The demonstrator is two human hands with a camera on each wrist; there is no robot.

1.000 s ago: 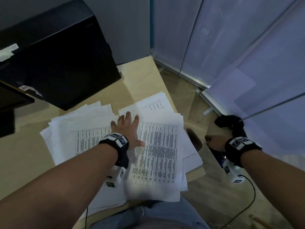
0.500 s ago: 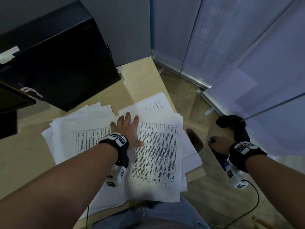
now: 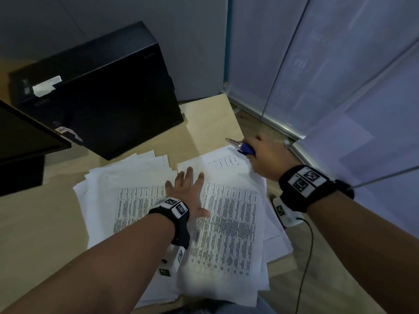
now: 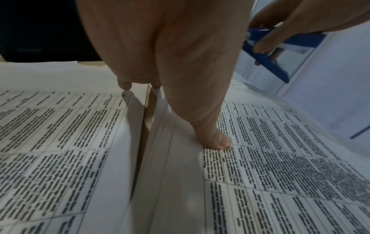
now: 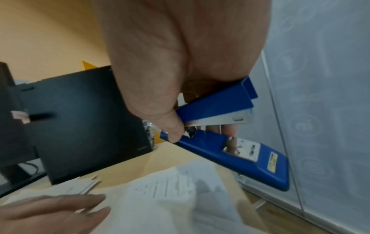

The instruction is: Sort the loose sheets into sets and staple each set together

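Two paper piles side by side on a desk

The left pile [image 3: 127,196] lies beside the right pile [image 3: 229,223] on the desk [image 3: 40,234]; a computer case [image 3: 97,91] sits behind them, a stapler [image 3: 242,147] is above the right pile's far corner, and a monitor [image 3: 25,137] is at far left.

Light wooden desk [image 3: 210,114] in a corner; grey wall panel [image 3: 113,17] behind, frosted bluish glass partitions [image 3: 340,64] to the right. Black boxy computer case [image 3: 102,91] and dark monitor [image 3: 20,137] on the desk. Wood-look floor [image 3: 267,130]. Dim light.
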